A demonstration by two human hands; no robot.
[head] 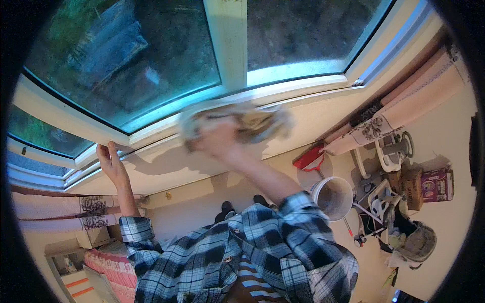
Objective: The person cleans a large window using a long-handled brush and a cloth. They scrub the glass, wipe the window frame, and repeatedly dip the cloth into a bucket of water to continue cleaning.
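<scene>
A crumpled light cloth (261, 123), blurred by motion, is gripped in my right hand (218, 136) over the lower rail of the white window frame (174, 121). To the left, my left hand (110, 161) is raised to the edge of a sliding sash, its fingertips against the frame near the track. Whether those fingers pinch the edge or only rest on it is hard to see. Behind the frame is the large window pane (151, 57), with smears and reflections on it. Below the track runs the pale windowsill (163, 159).
A white bucket (333, 199) stands on the floor at the right, beside a red dustpan or broom head (308, 157). Pink curtains (413, 102) hang at both sides. Farther right are a stroller (416, 240) and cardboard boxes (411, 187). A pink-covered bed (113, 265) is lower left.
</scene>
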